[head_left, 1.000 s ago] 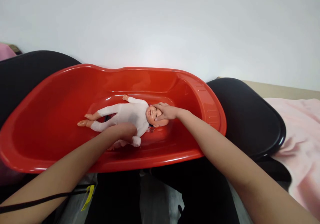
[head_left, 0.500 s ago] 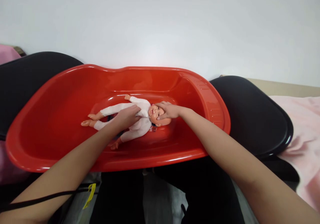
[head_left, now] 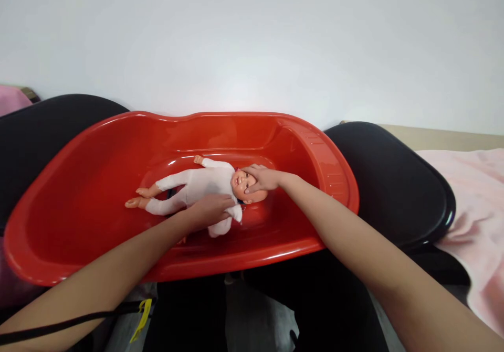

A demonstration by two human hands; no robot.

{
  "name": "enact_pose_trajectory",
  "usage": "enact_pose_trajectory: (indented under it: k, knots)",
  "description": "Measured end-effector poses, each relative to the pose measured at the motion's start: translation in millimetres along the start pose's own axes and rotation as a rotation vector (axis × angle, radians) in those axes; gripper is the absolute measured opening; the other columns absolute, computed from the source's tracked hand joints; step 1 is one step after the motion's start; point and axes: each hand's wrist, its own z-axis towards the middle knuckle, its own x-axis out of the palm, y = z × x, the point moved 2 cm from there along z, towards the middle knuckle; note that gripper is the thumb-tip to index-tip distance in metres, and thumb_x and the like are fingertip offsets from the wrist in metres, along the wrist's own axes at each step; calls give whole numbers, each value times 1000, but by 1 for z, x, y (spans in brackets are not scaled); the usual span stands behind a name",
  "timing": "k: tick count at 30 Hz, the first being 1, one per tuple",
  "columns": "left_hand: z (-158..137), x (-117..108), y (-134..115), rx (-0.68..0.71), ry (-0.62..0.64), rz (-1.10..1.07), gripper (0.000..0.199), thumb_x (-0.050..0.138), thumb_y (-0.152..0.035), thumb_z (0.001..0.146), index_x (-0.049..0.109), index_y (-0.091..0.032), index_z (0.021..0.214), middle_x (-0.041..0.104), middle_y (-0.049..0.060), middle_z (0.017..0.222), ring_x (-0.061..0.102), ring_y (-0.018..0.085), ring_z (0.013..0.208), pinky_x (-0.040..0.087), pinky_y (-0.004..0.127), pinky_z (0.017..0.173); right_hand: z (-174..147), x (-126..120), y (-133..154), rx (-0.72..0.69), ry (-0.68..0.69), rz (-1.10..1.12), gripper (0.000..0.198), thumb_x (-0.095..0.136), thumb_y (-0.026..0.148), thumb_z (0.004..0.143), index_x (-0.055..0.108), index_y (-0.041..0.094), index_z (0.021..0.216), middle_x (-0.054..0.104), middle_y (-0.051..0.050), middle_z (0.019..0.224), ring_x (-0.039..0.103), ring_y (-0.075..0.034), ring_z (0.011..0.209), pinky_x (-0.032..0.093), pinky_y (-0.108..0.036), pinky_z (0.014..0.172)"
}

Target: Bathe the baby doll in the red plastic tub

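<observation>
**Red plastic tub, doll inside, both hands on doll**

Red plastic baby tub [head_left: 79, 184] serves as the landmark; it spans most of the head view, long axis running left to right, its near rim toward the person.

Doll [head_left: 197, 187] lies on its back on the tub floor, roughly mid-tub and slightly toward the tub's right end. Head points to the tub's right end, bare feet to the left. White one-piece suit covers body, arms and legs; one arm is raised toward the tub's far wall.

Right hand [head_left: 262, 179] rests on the doll's head, fingers loosely spread and laid flat over forehead and face. No closed grasp is visible.

Left hand [head_left: 210, 210] lies on the doll's near side at the torso and near arm, fingers curled against the white fabric. Whether it pinches the cloth or only presses on it cannot be told from this angle.

Black cushioned seats [head_left: 394, 184] flank the tub on both ends. Pink cloth [head_left: 472, 210] lies well beyond the tub's right end. Thin black strap [head_left: 71, 320] with a yellow tag [head_left: 142, 312] hangs below the tub's near rim, under the left forearm.
</observation>
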Motion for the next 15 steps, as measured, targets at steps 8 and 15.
enact_pose_trajectory:
  k: [8, 15]
  knots:
    - [13, 24, -23, 289, -117, 325, 27, 51, -11, 99, 66, -13, 121, 70, 12, 119, 65, 26, 108, 49, 37, 96, 0, 1, 1, -8, -6, 9, 98, 77, 66, 76, 42, 26, 159, 54, -15, 141, 52, -37, 131, 44, -52, 110]
    - [14, 34, -19, 174, 42, 254, 28, 54, -11, 98, 71, -17, 120, 69, 12, 131, 63, 26, 122, 43, 39, 109, -7, -4, 9, 18, 4, 0, 98, 78, 63, 75, 41, 27, 159, 50, -14, 148, 46, -39, 139, 42, -51, 114]
